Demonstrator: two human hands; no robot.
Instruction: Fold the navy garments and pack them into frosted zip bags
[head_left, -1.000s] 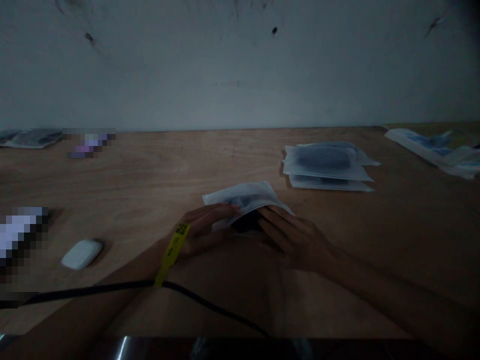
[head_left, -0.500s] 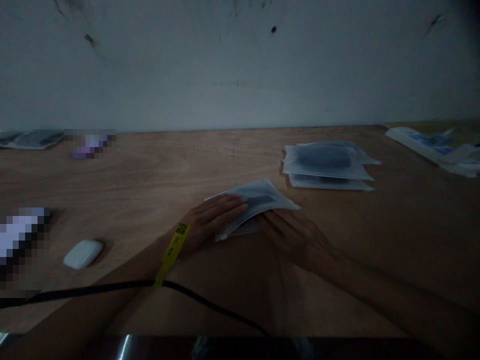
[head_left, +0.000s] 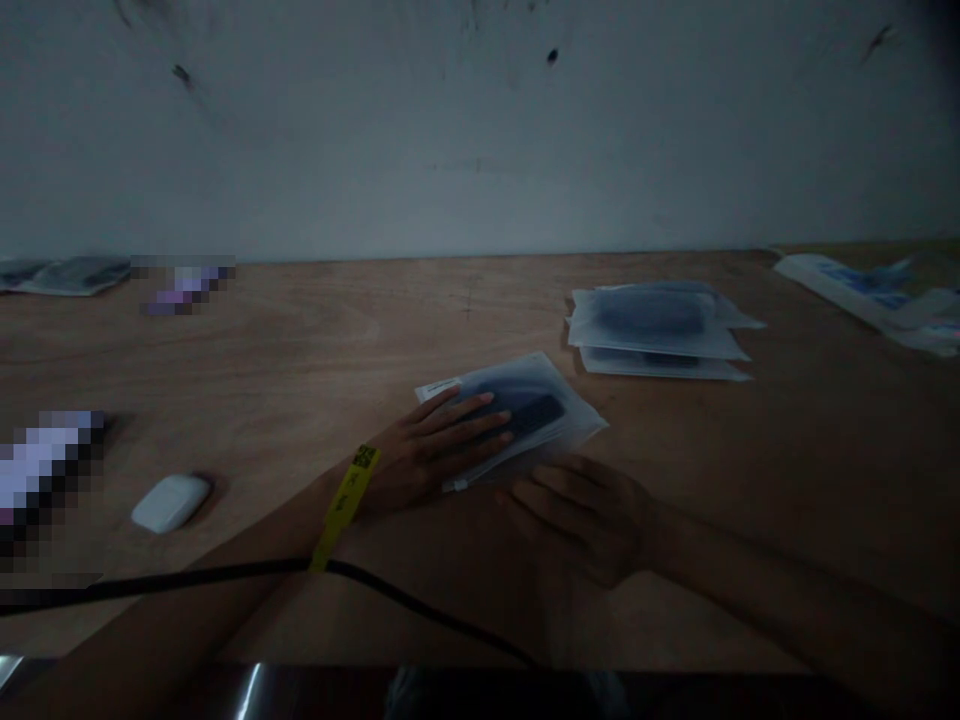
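A frosted zip bag [head_left: 574, 405] lies on the wooden table in front of me, with something dark inside and a small white label at its far left corner. My left hand [head_left: 450, 440] rests flat on the bag, fingers stretched and slightly spread. Around that wrist is a yellow tag band [head_left: 349, 505]. My right hand [head_left: 581, 515] is at the bag's near edge, fingers curled in toward the thumb and somewhat blurred. Whether anything is between those fingertips is hidden. A pale zip slider [head_left: 459, 486] shows at the edge's left end.
Several similar frosted bags [head_left: 652, 315] are stacked at back right. White plastic packaging [head_left: 862, 295] lies at far right. A white rounded case [head_left: 171, 502] and a blurred-out device [head_left: 45, 465] are at left. A black cable [head_left: 187, 578] crosses the front over my left forearm.
My right hand has drawn back toward me from the bag's raised near edge, and its fingers have curled. The bag now lies flatter. My left hand stays on it, fingers more spread.
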